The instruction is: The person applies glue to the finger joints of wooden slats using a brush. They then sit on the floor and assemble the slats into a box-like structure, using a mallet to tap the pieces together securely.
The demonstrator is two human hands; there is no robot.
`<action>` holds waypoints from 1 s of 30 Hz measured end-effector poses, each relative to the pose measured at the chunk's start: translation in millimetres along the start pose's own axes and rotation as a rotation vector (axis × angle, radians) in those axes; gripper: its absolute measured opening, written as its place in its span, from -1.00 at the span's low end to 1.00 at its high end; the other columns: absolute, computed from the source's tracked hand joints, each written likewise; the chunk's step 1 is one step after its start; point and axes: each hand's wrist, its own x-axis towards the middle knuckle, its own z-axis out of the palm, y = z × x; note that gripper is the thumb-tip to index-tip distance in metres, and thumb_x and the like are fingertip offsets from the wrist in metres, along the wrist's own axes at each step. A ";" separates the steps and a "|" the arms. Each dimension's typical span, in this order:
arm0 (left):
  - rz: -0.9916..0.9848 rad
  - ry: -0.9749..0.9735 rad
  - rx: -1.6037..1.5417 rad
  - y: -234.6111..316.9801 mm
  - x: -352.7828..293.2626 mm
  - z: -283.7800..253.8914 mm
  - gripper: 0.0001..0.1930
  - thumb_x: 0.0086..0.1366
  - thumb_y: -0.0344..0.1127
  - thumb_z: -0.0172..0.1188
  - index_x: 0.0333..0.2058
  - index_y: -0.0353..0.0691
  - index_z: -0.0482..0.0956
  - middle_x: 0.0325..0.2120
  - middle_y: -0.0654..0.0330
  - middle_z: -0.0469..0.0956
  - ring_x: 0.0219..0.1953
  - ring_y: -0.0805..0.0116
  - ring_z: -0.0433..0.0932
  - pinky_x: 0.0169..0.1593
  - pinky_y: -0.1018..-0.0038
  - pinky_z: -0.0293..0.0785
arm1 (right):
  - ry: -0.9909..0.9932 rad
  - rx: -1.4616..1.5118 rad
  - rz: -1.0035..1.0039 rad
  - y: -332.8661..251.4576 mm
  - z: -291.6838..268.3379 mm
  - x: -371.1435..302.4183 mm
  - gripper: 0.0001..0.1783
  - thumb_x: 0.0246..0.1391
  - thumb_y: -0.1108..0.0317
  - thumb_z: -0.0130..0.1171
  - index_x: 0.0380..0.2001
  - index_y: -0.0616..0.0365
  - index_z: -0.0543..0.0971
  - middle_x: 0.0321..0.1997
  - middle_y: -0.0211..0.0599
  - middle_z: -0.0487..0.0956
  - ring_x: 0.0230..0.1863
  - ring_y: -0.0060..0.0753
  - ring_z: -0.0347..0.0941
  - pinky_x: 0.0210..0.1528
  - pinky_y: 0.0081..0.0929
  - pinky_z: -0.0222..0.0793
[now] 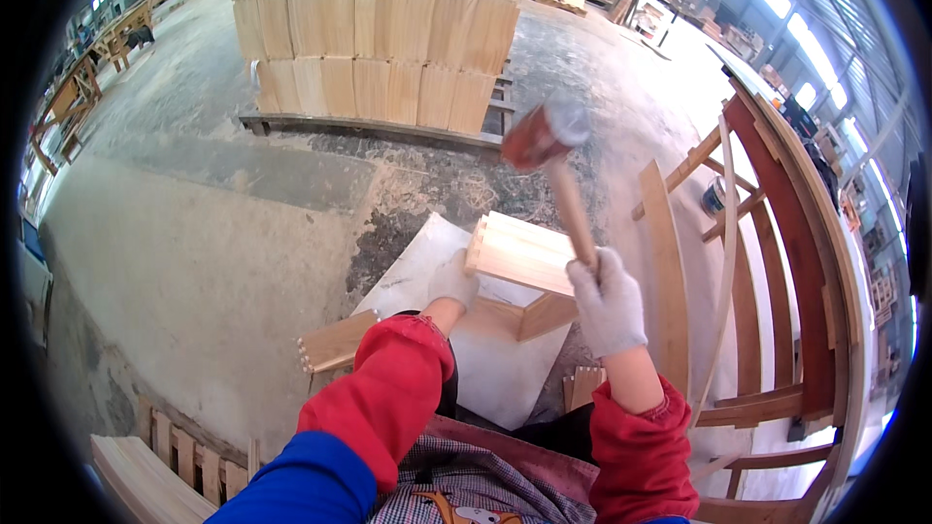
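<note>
My right hand (610, 303), in a white glove, is closed round the wooden handle of a mallet (573, 212). Its reddish head is raised above and beyond a pale wooden box frame (524, 250), blurred and apart from the wood. At the frame's left end, my gloved left hand (452, 279) grips the wood, its fingers partly hidden. The frame has jointed corners and rests over a white sheet (490, 369). Left of my left forearm lies a loose board (337, 342) with a toothed end. Another short board (585, 385) shows beside my right sleeve.
Ahead, a tall stack of wooden panels (379, 34) stands on a pallet (364, 130). A wooden rack (791, 223) fills the right side, with a bucket (715, 196) behind its slats. Long boards (146, 480) lie by a slatted pallet (189, 454) at lower left.
</note>
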 end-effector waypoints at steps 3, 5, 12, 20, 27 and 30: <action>-0.033 -0.012 0.007 8.9 -4.2 -5.0 -0.75 0.13 -0.30 -0.04 -0.18 -0.06 0.38 -0.29 -0.06 0.52 -0.15 -0.13 0.45 -0.09 0.06 0.36 | 0.207 0.205 -0.094 -9.9 6.1 -5.0 -0.70 0.11 0.21 0.04 -0.21 0.23 0.39 -0.54 -0.01 0.48 -0.44 -0.01 0.48 -0.37 -0.24 0.36; -0.023 0.004 0.011 15.3 -5.5 -6.3 -0.72 0.11 -0.30 -0.01 -0.15 -0.06 0.39 -0.32 -0.06 0.53 -0.19 -0.12 0.46 -0.12 0.08 0.37 | 0.318 0.167 -0.093 -2.7 24.3 -9.5 -0.75 0.11 0.28 0.04 -0.23 0.22 0.37 -0.52 0.00 0.48 -0.43 0.00 0.48 -0.39 -0.21 0.36; 0.012 0.019 -0.019 10.8 -4.6 -7.1 -0.68 0.09 -0.30 0.01 -0.12 -0.07 0.38 -0.32 -0.09 0.52 -0.19 -0.13 0.46 -0.12 0.08 0.37 | -0.105 -0.062 0.093 32.7 30.9 14.0 -0.58 0.08 0.04 0.04 -0.23 0.22 0.42 -0.47 0.08 0.51 -0.36 0.04 0.49 -0.29 -0.25 0.36; 0.030 -0.023 0.022 18.0 -11.2 -6.3 -0.51 0.04 -0.29 0.08 0.02 -0.13 0.35 -0.25 -0.09 0.52 -0.16 -0.12 0.45 -0.08 0.15 0.37 | 0.248 0.198 -0.080 9.3 28.7 -29.5 -0.71 0.10 0.25 0.05 -0.24 0.25 0.33 -0.53 0.05 0.48 -0.49 0.05 0.45 -0.39 -0.21 0.34; 0.028 -0.023 0.011 5.5 -11.1 -1.3 -0.57 0.09 -0.27 0.07 -0.01 -0.08 0.36 -0.28 -0.09 0.53 -0.18 -0.09 0.48 -0.12 0.13 0.39 | -0.100 -0.222 0.024 21.0 15.1 -28.0 -0.64 0.09 0.09 0.02 -0.24 0.19 0.39 -0.48 0.10 0.52 -0.35 0.14 0.48 -0.30 -0.09 0.37; -0.001 -0.059 0.017 4.9 -6.0 -4.4 -0.61 0.12 -0.28 0.04 -0.02 -0.07 0.35 -0.25 -0.11 0.51 -0.14 -0.11 0.45 -0.09 0.12 0.36 | 0.020 0.015 0.002 -14.5 -10.0 -35.8 -0.69 0.08 0.18 0.07 -0.26 0.21 0.41 -0.50 0.08 0.50 -0.40 0.12 0.48 -0.34 -0.19 0.38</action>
